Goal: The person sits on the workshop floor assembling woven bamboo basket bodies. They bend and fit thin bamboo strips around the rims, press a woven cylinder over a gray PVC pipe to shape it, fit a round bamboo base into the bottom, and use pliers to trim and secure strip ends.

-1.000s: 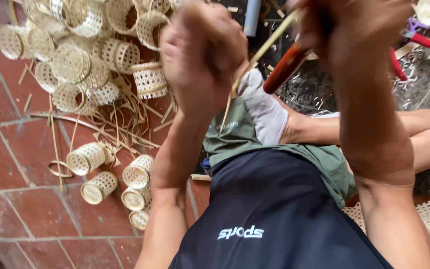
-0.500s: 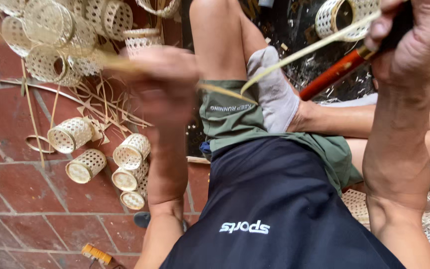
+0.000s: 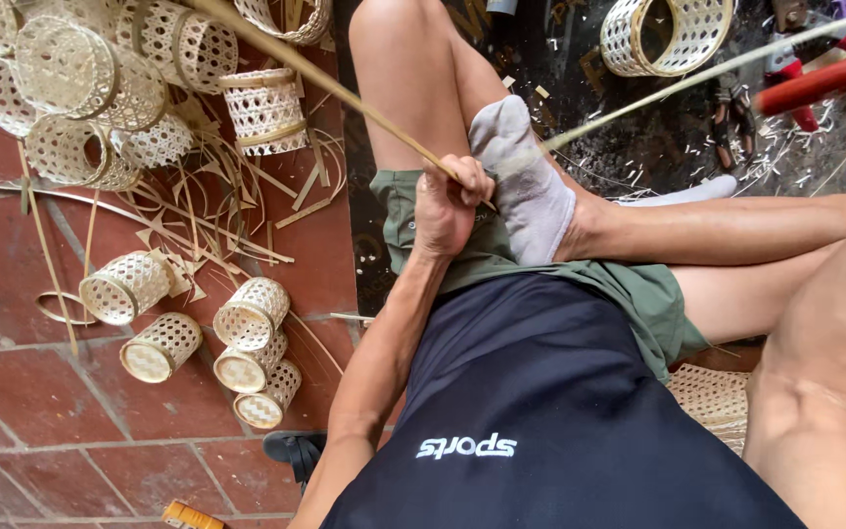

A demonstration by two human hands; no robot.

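My left hand [image 3: 447,204] is closed on a long bamboo strip [image 3: 335,88] that slants up to the top left. It rests on my lap beside my grey-socked foot [image 3: 526,186]. From just past the fist, a thinner, paler sliver [image 3: 697,78] runs up toward the top right. It ends near a red tool handle [image 3: 824,80] that leaves the frame at the right edge. Only my right forearm [image 3: 824,362] shows at the lower right. The right hand itself is outside the frame.
Several small woven bamboo baskets [image 3: 252,313] lie on the red tile floor [image 3: 41,411] at left, with a bigger pile [image 3: 100,88] and loose slivers at top left. A woven ring [image 3: 663,39] and shavings sit on the dark mat ahead. A woven sheet [image 3: 712,392] lies under my right leg.
My left hand has dropped from in front of the camera to my lap, still gripping the strip. The right hand with the red handle has moved right, out of the frame.
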